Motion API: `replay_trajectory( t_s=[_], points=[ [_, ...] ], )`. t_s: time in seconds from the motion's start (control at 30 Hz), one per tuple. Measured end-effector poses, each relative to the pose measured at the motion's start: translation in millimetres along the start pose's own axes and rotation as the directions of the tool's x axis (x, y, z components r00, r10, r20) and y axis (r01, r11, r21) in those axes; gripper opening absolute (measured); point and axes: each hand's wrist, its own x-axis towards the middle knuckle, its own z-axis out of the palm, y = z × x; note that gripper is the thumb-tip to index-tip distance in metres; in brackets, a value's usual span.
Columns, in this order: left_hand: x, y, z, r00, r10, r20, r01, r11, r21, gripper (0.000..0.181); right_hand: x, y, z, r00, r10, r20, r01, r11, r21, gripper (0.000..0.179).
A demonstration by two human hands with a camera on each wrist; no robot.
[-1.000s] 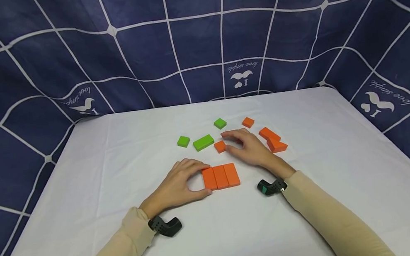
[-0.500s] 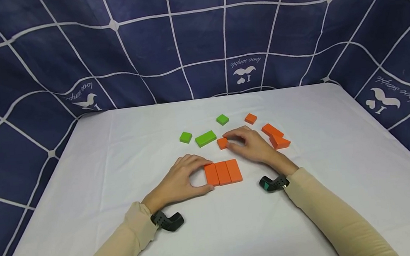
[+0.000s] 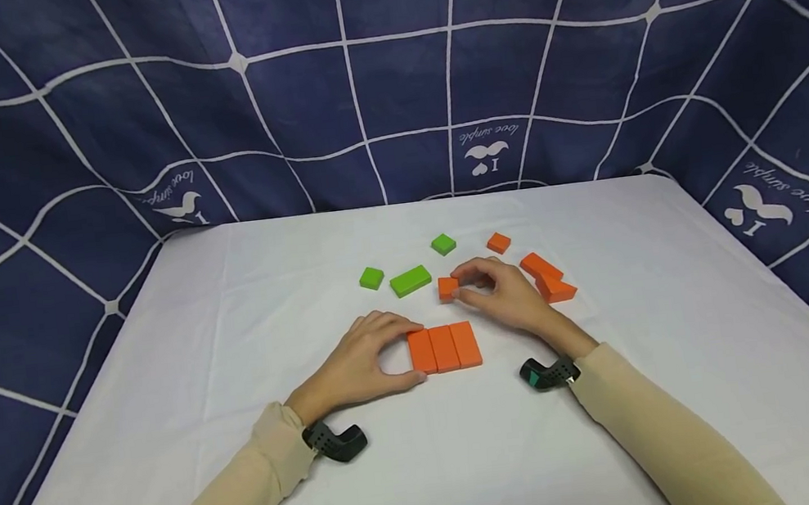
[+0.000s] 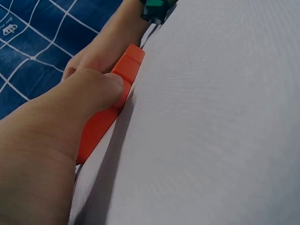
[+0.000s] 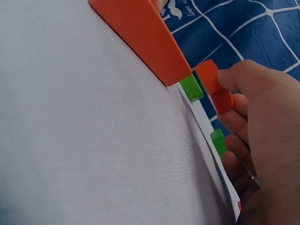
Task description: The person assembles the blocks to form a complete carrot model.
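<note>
In the head view, three flat orange blocks (image 3: 445,349) lie side by side in a row on the white cloth. My left hand (image 3: 358,361) spans the leftmost one, its index finger at the far end and its thumb at the near end. The left wrist view has that thumb (image 4: 112,84) against the orange side. Beyond the row, my right hand (image 3: 507,298) pinches a small orange square block (image 3: 448,289) between thumb and fingers. Seen from the right wrist, this small block (image 5: 211,78) is held off the cloth, and its lower part meets the fingers.
Green blocks lie behind: a long one (image 3: 411,281) and two small squares, one left (image 3: 372,278) and one farther back (image 3: 444,244). An orange square (image 3: 498,243) and two orange pieces (image 3: 549,278) lie right of my right hand. A dark blue curtain (image 3: 401,80) hangs behind the table.
My right hand has closed on the small orange square block and brought it slightly right, away from the long green block. My left hand stays at the row. The camera view has shifted a little.
</note>
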Motion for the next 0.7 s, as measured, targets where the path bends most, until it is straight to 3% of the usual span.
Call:
replay_trajectory(
  t_s=[0.2, 0.5, 0.7],
  points=[
    [2.5, 1.4, -1.0, 1.000, 0.004, -0.003, -0.004, 1.000, 0.012, 0.061, -10.3, -7, -5, 1.000, -0.013, -0.025, 0.014, 0.999, 0.029, 0.027],
    [-0.1, 2.4, 0.0, 1.000, -0.004, -0.007, 0.004, 1.000, 0.013, 0.061, -27.9, -25, -6, 0.992, -0.121, -0.017, 0.122, 0.991, 0.059, 0.028],
    [-0.5, 2.4, 0.8, 1.000, 0.015, -0.026, -0.015, 1.000, 0.008, 0.061, -40.1, -31, -6, 0.989, -0.151, -0.002, 0.151, 0.985, 0.082, 0.027]
  ],
)
